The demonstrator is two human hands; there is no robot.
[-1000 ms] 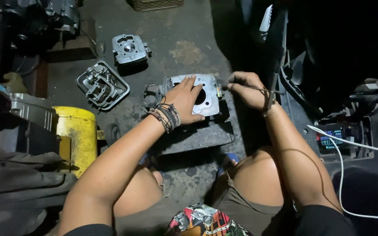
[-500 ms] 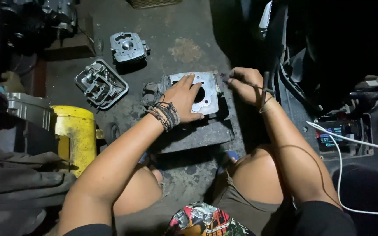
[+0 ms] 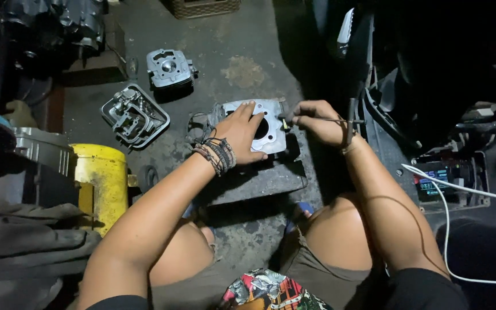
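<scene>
The engine cylinder (image 3: 266,133) sits on a dark slab (image 3: 259,175); the left hand (image 3: 241,133) lies flat over it, fingers spread, while the right hand (image 3: 316,120) beside it pinches a T-handle tool (image 3: 340,121)

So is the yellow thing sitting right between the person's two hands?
No, the yellow container sits off to the side on the floor, while the left hand and right hand are on the grey engine cylinder block.

Matt grey cast-metal cylinder block (image 3: 271,129) on rough, stained concrete floor (image 3: 242,63).
</scene>
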